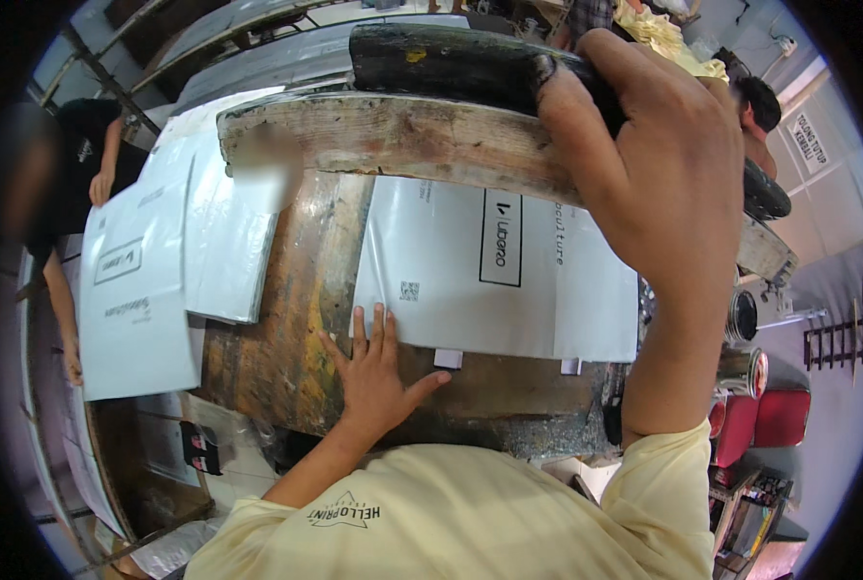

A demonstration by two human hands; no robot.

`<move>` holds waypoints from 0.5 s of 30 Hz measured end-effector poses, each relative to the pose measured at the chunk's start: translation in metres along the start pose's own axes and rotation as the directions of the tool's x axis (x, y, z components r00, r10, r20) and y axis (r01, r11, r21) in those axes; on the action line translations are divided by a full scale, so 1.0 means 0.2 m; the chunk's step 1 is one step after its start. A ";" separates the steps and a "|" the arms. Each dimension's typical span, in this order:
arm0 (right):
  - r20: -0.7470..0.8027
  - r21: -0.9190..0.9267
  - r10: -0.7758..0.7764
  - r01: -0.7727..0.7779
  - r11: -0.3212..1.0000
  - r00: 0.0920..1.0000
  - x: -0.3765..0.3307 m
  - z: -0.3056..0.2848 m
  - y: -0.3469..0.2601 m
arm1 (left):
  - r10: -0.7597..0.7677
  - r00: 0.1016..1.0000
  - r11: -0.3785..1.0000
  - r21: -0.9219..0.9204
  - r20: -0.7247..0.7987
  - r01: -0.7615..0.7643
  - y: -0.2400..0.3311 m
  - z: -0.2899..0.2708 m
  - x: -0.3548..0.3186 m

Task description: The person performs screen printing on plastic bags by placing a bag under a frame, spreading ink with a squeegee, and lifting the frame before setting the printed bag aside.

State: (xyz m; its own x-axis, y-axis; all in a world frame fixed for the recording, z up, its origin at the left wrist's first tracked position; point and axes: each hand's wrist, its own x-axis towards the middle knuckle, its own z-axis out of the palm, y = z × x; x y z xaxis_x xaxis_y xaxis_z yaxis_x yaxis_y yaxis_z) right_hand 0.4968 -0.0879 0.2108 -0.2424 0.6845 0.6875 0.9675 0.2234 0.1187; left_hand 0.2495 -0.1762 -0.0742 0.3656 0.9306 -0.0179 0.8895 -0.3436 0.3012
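Observation:
A white plastic mailing bag [480, 280] with black print lies on the worn wooden board in front of me. My left hand [371, 377] rests flat with fingers spread, its fingertips at the bag's lower left edge. Above the bag, my right hand [649, 145] is closed over a black, ink-stained squeegee [441, 66]; its far fingers are hidden. Along the squeegee's near side runs the wooden bar of a screen-printing frame [402, 135], raised off the bag. Whether my right hand also grips the frame cannot be told.
On the left, a co-worker's hands [101, 188] hold a printed white bag [136, 300] beside a stack of similar bags [228, 232]. The wooden board [286, 358] is stained. Cans [744, 372] and a red chair [781, 418] stand at right. A metal rack runs along the left.

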 end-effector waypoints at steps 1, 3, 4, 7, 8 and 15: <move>-0.011 0.009 -0.004 0.004 1.000 1.000 0.03 0.00 0.01 | -0.033 0.997 0.999 -0.020 0.069 0.034 0.03 -0.06 0.04; -0.032 0.026 -0.012 0.013 1.000 0.999 0.08 0.00 0.04 | 0.057 0.981 0.979 -0.181 -0.184 -0.091 0.08 -0.17 0.14; 0.017 0.068 0.024 -0.026 0.997 1.000 0.09 -0.02 0.05 | 0.075 0.957 0.942 -0.295 -0.281 -0.161 0.10 -0.21 0.21; 0.048 0.129 0.044 -0.050 0.990 0.998 0.10 -0.02 0.07 | -0.035 0.924 0.800 -0.565 -0.380 -0.202 0.15 -0.32 0.32; 0.033 0.139 0.030 -0.034 0.990 0.999 0.10 -0.01 0.07 | -0.096 0.914 0.740 -0.643 -0.394 -0.200 0.16 -0.34 0.32; 0.009 0.084 0.099 -0.100 0.991 0.995 0.11 -0.02 0.04 | -0.413 0.854 0.325 -0.927 -0.317 -0.187 -0.28 -0.51 0.34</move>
State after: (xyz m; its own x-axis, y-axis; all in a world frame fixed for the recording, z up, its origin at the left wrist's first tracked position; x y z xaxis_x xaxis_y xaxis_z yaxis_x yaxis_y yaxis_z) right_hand 0.5005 -0.0736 0.2288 -0.1457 0.7096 0.6894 0.9773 0.2114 -0.0111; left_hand 0.1969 -0.0807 0.0046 -0.1419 0.9765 0.1622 -0.0337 -0.1685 0.9851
